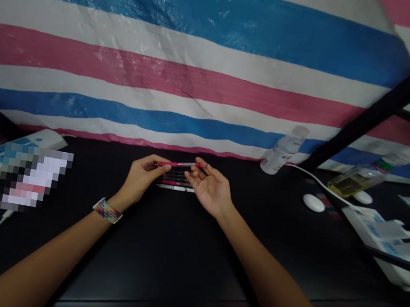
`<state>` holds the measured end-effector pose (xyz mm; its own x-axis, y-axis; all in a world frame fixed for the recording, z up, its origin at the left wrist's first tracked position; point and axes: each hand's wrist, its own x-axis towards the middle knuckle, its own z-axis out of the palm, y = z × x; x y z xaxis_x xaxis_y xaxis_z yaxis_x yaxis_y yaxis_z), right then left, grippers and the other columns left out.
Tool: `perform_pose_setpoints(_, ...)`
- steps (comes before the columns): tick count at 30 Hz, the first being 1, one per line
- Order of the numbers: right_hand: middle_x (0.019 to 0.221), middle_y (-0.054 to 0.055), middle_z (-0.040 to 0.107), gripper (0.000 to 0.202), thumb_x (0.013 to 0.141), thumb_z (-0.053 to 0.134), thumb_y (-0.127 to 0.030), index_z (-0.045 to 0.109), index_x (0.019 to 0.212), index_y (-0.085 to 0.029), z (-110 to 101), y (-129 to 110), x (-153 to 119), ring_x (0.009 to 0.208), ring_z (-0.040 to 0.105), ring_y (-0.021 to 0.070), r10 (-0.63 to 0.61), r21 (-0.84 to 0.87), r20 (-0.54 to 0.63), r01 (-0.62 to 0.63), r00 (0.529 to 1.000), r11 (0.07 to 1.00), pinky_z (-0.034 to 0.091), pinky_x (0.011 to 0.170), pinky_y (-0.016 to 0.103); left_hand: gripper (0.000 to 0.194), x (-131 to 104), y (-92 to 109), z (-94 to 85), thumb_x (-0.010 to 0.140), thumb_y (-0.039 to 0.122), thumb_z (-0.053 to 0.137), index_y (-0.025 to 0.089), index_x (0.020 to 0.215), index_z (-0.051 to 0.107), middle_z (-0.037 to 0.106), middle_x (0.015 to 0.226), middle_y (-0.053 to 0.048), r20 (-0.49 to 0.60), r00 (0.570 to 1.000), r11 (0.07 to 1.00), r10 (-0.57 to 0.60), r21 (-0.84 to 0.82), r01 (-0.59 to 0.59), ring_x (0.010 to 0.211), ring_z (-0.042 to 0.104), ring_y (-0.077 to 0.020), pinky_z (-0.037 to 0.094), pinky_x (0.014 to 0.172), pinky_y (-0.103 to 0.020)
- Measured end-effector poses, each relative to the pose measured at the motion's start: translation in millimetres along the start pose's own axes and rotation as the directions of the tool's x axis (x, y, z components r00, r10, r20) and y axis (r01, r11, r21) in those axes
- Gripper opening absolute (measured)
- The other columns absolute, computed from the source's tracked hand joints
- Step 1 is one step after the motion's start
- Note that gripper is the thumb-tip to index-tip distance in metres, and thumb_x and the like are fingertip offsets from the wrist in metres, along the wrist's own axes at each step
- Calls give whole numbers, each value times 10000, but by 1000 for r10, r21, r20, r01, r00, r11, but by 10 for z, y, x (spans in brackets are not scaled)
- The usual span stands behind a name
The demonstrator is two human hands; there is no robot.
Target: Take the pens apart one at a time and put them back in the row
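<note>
My left hand (140, 176), wearing a multicoloured woven wristband (107, 210), pinches a red pen (181, 164) near its left end and holds it almost level above the desk. Palm turned up, my right hand (212, 189) has its fingers apart and loosely bent around the pen's right end. Its fingertips look to be touching that end, but a firm grip does not show. Below the raised pen, several pens lie side by side on the black desk, partly hidden by both hands. Closest to me in that row is a white pen (176, 188).
Power strips lie at left (46, 140) and right (365, 224). A blurred-out phone-like object (36, 179) has a white cable. Rear right are a white-labelled bottle (282, 151), a bottle of yellowish liquid (359, 178) and a white mouse-like object (313, 203). Striped sheeting (186, 81) hangs behind.
</note>
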<state>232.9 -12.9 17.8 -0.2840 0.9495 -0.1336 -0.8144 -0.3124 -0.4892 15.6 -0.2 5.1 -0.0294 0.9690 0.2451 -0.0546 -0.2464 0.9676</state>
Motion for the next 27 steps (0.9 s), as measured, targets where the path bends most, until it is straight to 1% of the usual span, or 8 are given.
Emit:
perform_pose_setpoints(3, 895, 125, 803, 288, 993, 593, -256, 779, 1146, -98, 10, -6, -1, 824, 762, 205, 10, 16, -12, -10, 1000, 1000, 669, 1029, 423, 299, 2, -17, -9, 761, 431, 962, 197, 916, 858, 807, 897, -65, 10, 1000, 1000, -3, 4, 3, 817, 699, -190, 564, 786, -316)
perform_pose_setpoints(8, 850, 104, 789, 231, 947, 627, -169, 774, 1116, -109, -16, -8, 22, 804, 758, 198, -7, -23, -18, 7, 1000, 1000, 666, 1035, 418, 322, 10, -9, -30, 771, 440, 961, 198, 964, 873, 824, 946, -73, 12, 1000, 1000, -5, 5, 5, 844, 710, -197, 567, 819, -322)
perform_pose_setpoints(12, 872, 102, 801, 201, 956, 658, -190, 774, 1109, -127, -30, -23, 46, 827, 766, 201, -18, -47, -15, 17, 1000, 999, 665, 1041, 423, 362, 29, 2, -52, 762, 469, 959, 196, 988, 886, 834, 944, -82, 10, 1000, 1000, -21, 16, 21, 850, 724, -213, 579, 835, -341)
perform_pose_setpoints(17, 907, 91, 819, 218, 970, 702, -290, 807, 1105, -155, -72, -55, 80, 805, 751, 199, -83, -209, 21, 86, 996, 974, 686, 925, 422, 363, 44, -24, -69, 773, 483, 954, 211, 1006, 895, 846, 969, -86, 15, 1000, 998, -14, 59, 13, 870, 743, -227, 592, 850, -352)
perform_pose_setpoints(19, 897, 68, 811, 236, 927, 776, -326, 838, 1100, -177, -118, -64, 104, 737, 706, 176, -200, -419, 50, 202, 979, 885, 668, 770, 356, 384, 48, -37, -77, 777, 502, 949, 212, 1024, 898, 852, 995, -91, 6, 1000, 997, -7, 82, 6, 906, 755, -243, 599, 884, -369)
perform_pose_setpoints(21, 880, 29, 787, 189, 858, 843, -286, 869, 1034, -219, -175, -69, 137, 703, 655, 147, -377, -634, 95, 348, 921, 691, 607, 683, 288, 421, 55, -55, -91, 800, 529, 927, 215, 1079, 899, 857, 1052, -102, 6, 1000, 991, 18, 133, -18, 970, 765, -265, 599, 937, -397)
perform_pose_setpoints(24, 954, 13, 768, 129, 824, 851, -227, 885, 940, -269, -258, -79, 190, 792, 665, 147, -550, -772, 155, 448, 821, 451, 597, 784, 287, 436, 74, -103, -120, 868, 543, 857, 229, 1170, 890, 855, 1149, -111, 43, 998, 972, 50, 228, -58, 1037, 770, -284, 588, 1000, -433)
perform_pose_setpoints(27, 997, 12, 754, 170, 839, 819, -184, 886, 942, -301, -337, -101, 236, 869, 669, 170, -555, -822, 180, 434, 812, 368, 589, 960, 356, 376, 98, -172, -146, 899, 499, 822, 235, 1157, 893, 863, 1161, -110, 24, 999, 958, 47, 282, -52, 1060, 784, -302, 595, 1005, -443)
